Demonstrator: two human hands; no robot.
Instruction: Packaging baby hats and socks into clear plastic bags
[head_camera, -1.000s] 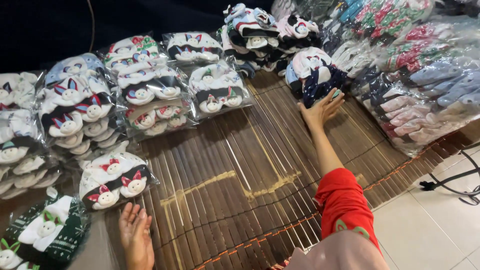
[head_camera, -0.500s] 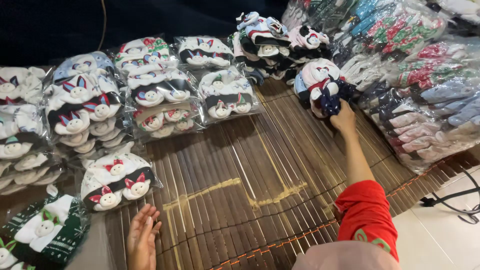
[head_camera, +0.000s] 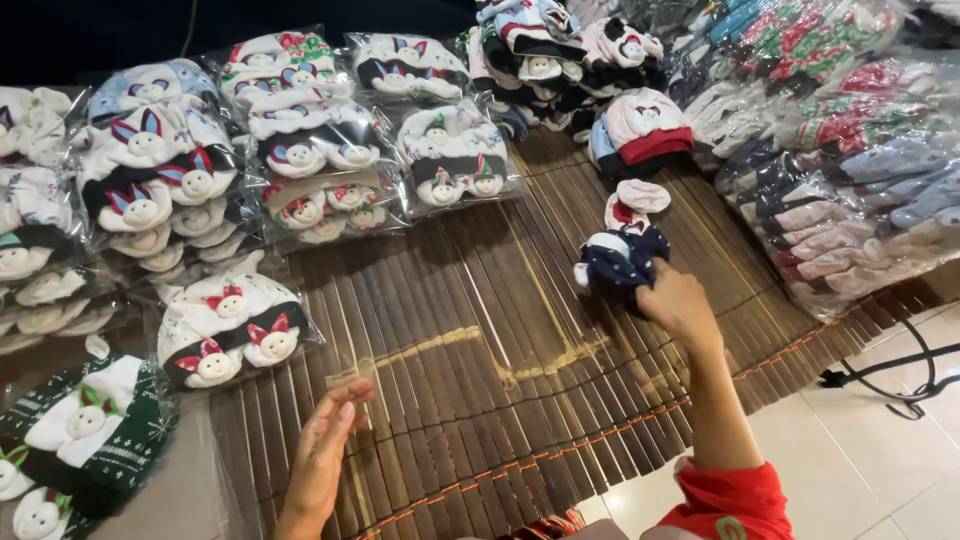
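Note:
My right hand (head_camera: 676, 303) is stretched out over the brown bamboo mat (head_camera: 480, 330) and grips a dark blue and white baby hat (head_camera: 618, 257). A white and red hat (head_camera: 634, 201) lies just beyond it. My left hand (head_camera: 325, 452) hovers low over the mat's near edge with its fingers apart and nothing in it. It is nearest to a clear bag of white hats with red bows (head_camera: 232, 327).
Clear bags of animal-face baby hats (head_camera: 300, 150) cover the mat's left and far side. A loose heap of hats (head_camera: 560, 60) sits at the back, and bagged socks (head_camera: 850, 180) are piled on the right. A black cable (head_camera: 890, 380) lies on the white tiles.
My right hand has pulled the dark blue hat off the back pile toward me across the mat. My left hand has lifted off the mat and moved right.

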